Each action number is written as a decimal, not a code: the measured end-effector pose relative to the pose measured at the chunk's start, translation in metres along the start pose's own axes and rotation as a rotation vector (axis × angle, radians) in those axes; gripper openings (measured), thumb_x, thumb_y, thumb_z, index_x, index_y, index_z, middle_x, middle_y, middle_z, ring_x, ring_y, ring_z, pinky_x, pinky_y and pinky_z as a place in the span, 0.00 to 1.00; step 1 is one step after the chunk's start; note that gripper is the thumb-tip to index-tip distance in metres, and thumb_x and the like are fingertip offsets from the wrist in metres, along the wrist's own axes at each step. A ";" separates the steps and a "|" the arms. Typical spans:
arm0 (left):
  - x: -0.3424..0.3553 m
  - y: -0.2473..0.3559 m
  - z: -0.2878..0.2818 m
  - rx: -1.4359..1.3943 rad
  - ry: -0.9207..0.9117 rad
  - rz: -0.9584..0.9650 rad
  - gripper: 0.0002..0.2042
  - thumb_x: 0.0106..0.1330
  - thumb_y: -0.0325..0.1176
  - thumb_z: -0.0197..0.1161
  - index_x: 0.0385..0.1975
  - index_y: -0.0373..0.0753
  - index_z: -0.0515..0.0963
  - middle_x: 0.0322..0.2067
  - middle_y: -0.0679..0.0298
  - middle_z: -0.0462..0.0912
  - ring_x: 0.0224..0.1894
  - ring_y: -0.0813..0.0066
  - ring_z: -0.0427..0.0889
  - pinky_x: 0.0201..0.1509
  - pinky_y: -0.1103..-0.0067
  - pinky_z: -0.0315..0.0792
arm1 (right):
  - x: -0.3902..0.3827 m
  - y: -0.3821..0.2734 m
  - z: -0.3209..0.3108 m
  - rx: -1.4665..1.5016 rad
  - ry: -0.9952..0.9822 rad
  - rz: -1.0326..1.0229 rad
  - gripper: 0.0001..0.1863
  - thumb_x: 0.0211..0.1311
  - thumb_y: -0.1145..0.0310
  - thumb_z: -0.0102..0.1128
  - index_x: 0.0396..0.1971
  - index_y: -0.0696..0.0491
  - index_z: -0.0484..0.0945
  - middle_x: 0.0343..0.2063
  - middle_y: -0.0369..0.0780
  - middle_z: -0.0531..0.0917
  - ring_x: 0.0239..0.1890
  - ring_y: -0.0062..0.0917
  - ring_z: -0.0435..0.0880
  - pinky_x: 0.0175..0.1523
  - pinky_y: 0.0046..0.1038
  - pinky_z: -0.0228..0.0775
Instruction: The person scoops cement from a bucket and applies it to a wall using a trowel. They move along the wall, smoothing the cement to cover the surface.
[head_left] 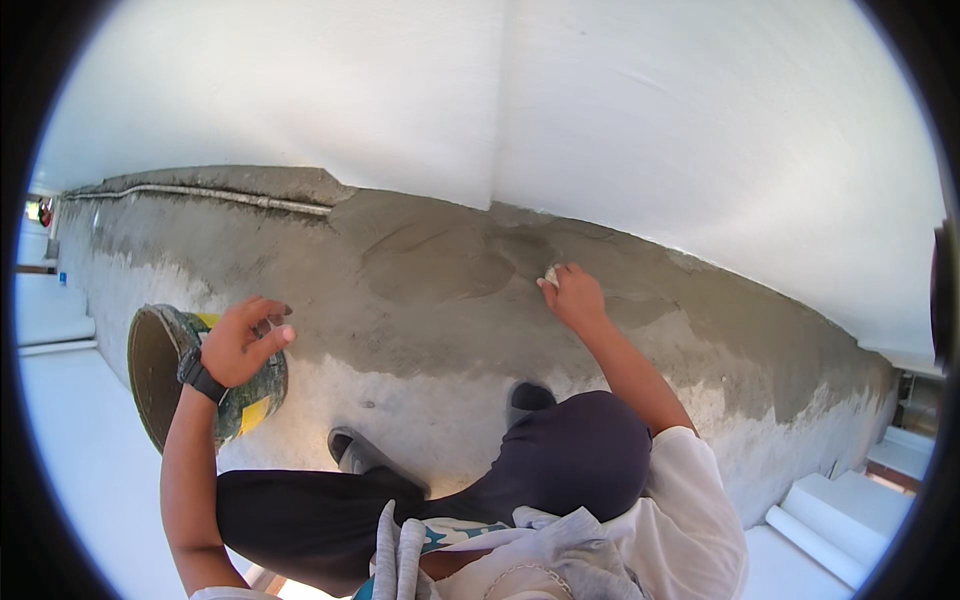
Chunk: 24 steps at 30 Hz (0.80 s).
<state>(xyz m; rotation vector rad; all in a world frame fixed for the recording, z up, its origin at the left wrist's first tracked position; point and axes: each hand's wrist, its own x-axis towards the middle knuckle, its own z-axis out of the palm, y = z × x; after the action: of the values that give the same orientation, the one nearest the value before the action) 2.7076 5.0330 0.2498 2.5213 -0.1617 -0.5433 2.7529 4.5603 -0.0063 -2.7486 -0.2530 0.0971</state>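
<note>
My left hand (243,335) is open, fingers loosely curved and thumb out, held above the rim area of a mud-caked bucket (150,370) with yellow patches. My right hand (572,295) is closed on a pale handle (551,273) of what looks like a trowel. Its blade is hard to tell from the wet grey mortar (430,260) it meets. The mortar is spread in swirls along the foot of a white wall (670,120), darker and wetter around my right hand.
A pipe (240,199) runs along the wall's foot at left. My dark sandalled feet (365,455) are on the cement-stained concrete floor (450,410), under my bent knees. White stepped ledges (840,510) are at right, and a white surface (75,430) lies beyond the bucket at left.
</note>
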 end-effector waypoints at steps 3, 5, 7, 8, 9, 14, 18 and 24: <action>-0.004 -0.002 -0.002 -0.026 0.010 -0.006 0.20 0.65 0.46 0.67 0.44 0.34 0.81 0.32 0.58 0.80 0.32 0.68 0.79 0.37 0.75 0.74 | 0.000 -0.009 0.008 -0.018 -0.047 -0.001 0.20 0.63 0.55 0.62 0.41 0.59 0.81 0.35 0.50 0.82 0.35 0.47 0.84 0.40 0.44 0.77; -0.006 -0.004 -0.003 -0.007 0.035 0.004 0.20 0.65 0.46 0.67 0.45 0.34 0.81 0.32 0.58 0.80 0.32 0.67 0.80 0.37 0.75 0.74 | -0.001 -0.015 0.013 -0.016 -0.026 0.015 0.21 0.63 0.54 0.61 0.41 0.59 0.81 0.35 0.50 0.82 0.35 0.48 0.84 0.40 0.45 0.77; -0.009 -0.008 -0.004 0.001 0.026 0.026 0.21 0.64 0.47 0.68 0.44 0.35 0.81 0.32 0.57 0.80 0.32 0.66 0.80 0.37 0.75 0.74 | -0.002 -0.020 0.016 0.029 0.001 0.044 0.21 0.63 0.54 0.61 0.42 0.60 0.81 0.36 0.51 0.82 0.36 0.49 0.84 0.41 0.45 0.77; -0.010 -0.010 -0.005 0.027 0.027 0.031 0.21 0.64 0.48 0.68 0.44 0.35 0.81 0.33 0.57 0.80 0.32 0.66 0.80 0.37 0.75 0.74 | -0.002 -0.021 0.017 0.016 0.001 0.057 0.22 0.64 0.54 0.61 0.42 0.60 0.81 0.37 0.51 0.82 0.36 0.49 0.84 0.41 0.45 0.77; -0.010 -0.013 -0.005 0.010 0.009 0.029 0.21 0.64 0.48 0.68 0.44 0.35 0.81 0.33 0.57 0.81 0.32 0.66 0.80 0.37 0.75 0.74 | -0.001 -0.022 0.018 -0.008 -0.033 0.084 0.22 0.64 0.54 0.61 0.43 0.60 0.81 0.37 0.51 0.82 0.37 0.49 0.84 0.41 0.45 0.77; -0.013 -0.027 -0.001 0.070 -0.004 0.006 0.22 0.63 0.51 0.68 0.43 0.36 0.82 0.34 0.56 0.81 0.31 0.64 0.81 0.38 0.72 0.75 | 0.009 -0.026 0.017 -0.024 0.000 0.043 0.22 0.64 0.53 0.60 0.44 0.59 0.82 0.39 0.51 0.82 0.40 0.47 0.84 0.43 0.44 0.77; -0.010 -0.036 0.004 0.117 0.015 0.003 0.18 0.64 0.46 0.68 0.41 0.35 0.81 0.35 0.54 0.81 0.32 0.59 0.83 0.38 0.70 0.76 | 0.017 -0.027 0.016 -0.049 0.014 -0.001 0.21 0.62 0.55 0.62 0.44 0.60 0.82 0.39 0.50 0.82 0.39 0.47 0.84 0.43 0.44 0.77; -0.005 -0.046 -0.008 0.422 0.070 -0.090 0.16 0.66 0.45 0.65 0.35 0.36 0.82 0.31 0.51 0.81 0.34 0.52 0.82 0.39 0.63 0.76 | 0.020 -0.046 -0.005 -0.111 -0.042 0.029 0.21 0.61 0.55 0.64 0.41 0.60 0.82 0.38 0.50 0.82 0.39 0.47 0.84 0.43 0.43 0.76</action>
<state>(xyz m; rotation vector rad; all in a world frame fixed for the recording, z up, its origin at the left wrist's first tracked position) 2.7069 5.0770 0.2330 2.9663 -0.1499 -0.4956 2.7658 4.6042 0.0151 -2.8632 -0.2372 0.1534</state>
